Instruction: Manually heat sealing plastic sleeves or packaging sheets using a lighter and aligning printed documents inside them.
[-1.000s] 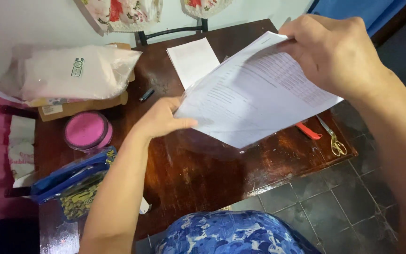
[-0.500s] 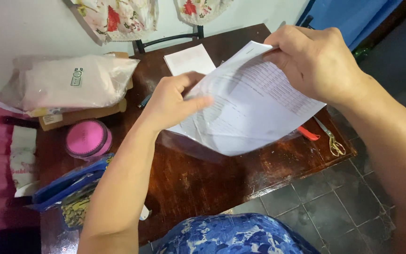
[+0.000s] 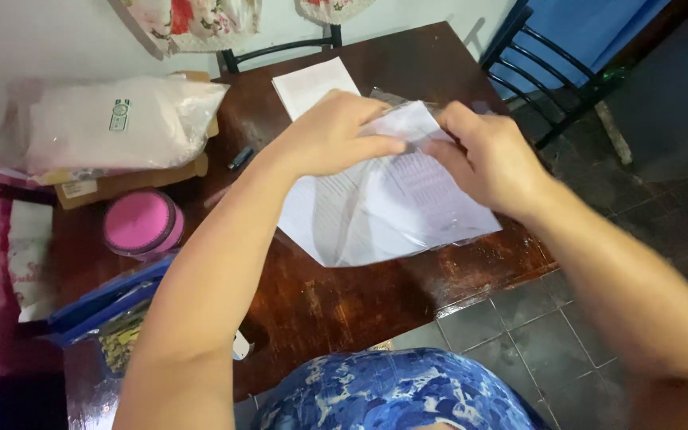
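Both hands meet at the top edge of a printed paper sheet [image 3: 376, 207] held over the dark wooden table [image 3: 344, 310]. Her or his left hand [image 3: 332, 135] pinches the upper edge between thumb and fingers, and the right hand [image 3: 487, 163] is closed on the same edge just beside it, where a clear plastic sleeve [image 3: 447, 227] seems to wrap the sheet; I cannot tell whether the paper is fully inside it. I judge the sheet light and limp: it sags and creases below the grip, so it wants holding at the top edge with 2 hands, and the glossy film looks slippery.

Largest of the packages is a white plastic bag [image 3: 113, 123] at the table's far left, soft and bulging, with 1 small green-and-white label on its face. It lies on a flat brown cardboard box [image 3: 129, 179] carrying a pale label at its near corner. Near that stands a round pink container [image 3: 143, 223] with a pink lid. A blue folder [image 3: 109, 299] leans at the table's left edge. A second white sheet [image 3: 308, 80] lies flat at the far edge, and a small dark pen [image 3: 240, 158] rests between it and the box.
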